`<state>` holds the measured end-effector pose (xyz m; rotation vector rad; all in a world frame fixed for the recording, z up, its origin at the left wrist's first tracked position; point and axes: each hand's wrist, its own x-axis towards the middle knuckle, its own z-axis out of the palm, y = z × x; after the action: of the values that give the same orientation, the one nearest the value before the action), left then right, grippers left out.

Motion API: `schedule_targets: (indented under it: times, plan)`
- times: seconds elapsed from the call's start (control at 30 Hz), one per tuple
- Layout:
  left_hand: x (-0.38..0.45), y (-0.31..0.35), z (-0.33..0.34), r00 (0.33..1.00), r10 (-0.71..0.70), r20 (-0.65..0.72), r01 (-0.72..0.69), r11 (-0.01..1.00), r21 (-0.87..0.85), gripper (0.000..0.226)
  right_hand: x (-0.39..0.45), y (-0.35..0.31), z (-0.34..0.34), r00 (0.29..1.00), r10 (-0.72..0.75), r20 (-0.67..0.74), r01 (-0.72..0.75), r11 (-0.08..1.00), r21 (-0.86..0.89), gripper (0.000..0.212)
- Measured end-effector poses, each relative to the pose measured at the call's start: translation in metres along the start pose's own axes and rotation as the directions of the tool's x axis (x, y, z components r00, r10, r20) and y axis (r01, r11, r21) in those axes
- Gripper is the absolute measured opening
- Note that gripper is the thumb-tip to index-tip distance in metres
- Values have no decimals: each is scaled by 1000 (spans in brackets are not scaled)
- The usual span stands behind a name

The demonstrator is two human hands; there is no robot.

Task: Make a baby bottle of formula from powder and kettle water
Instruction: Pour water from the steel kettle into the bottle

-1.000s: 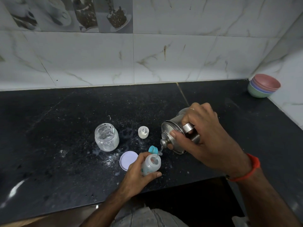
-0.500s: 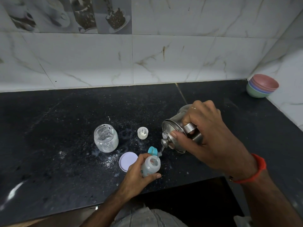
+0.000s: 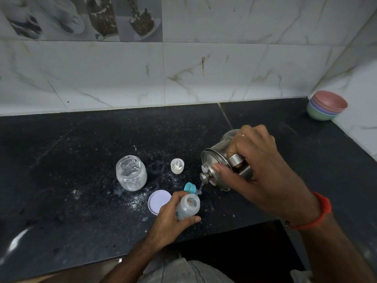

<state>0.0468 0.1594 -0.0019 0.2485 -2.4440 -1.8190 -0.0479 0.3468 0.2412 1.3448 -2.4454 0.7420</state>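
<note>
from the head view we see our right hand (image 3: 259, 170) gripping the tilted steel kettle (image 3: 220, 160), thumb on its lid to keep it seated, while our left hand (image 3: 171, 219) wraps the open baby bottle (image 3: 188, 207) over the table (image 3: 61, 160), angled under the spout to catch the thin stream.

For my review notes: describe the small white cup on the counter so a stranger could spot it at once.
On the black countertop, look between the open glass jar on the left and the tilted steel kettle on the right. The small white cup stands there upright, alone and untouched. Unlike the flat lilac lid and the teal cap nearer the person, it is open-topped with white residue inside.
</note>
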Motion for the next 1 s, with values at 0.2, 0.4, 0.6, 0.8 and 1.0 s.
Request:
schedule_targets:
  times: [0.2,0.4,0.6,0.8,1.0]
  plan:
    - [3,12,-4,999,14,-30,-14,1000,-1,62,-5,15,25,987,145,68,-153,981,120,34]
    - [9,25,-10,997,23,-70,-25,999,-33,62,-14,28,51,968,238,84,-252,926,281,26]
    - [10,37,-17,994,27,-109,-29,999,-17,60,-28,53,77,881,472,45,-403,695,596,36]
    - [11,47,-21,989,63,-134,-66,998,-23,60,-45,80,112,691,708,148,-316,111,942,26]
    - [11,59,-28,982,102,-162,-109,993,-39,62,-67,122,154,438,893,99,-266,24,964,35]
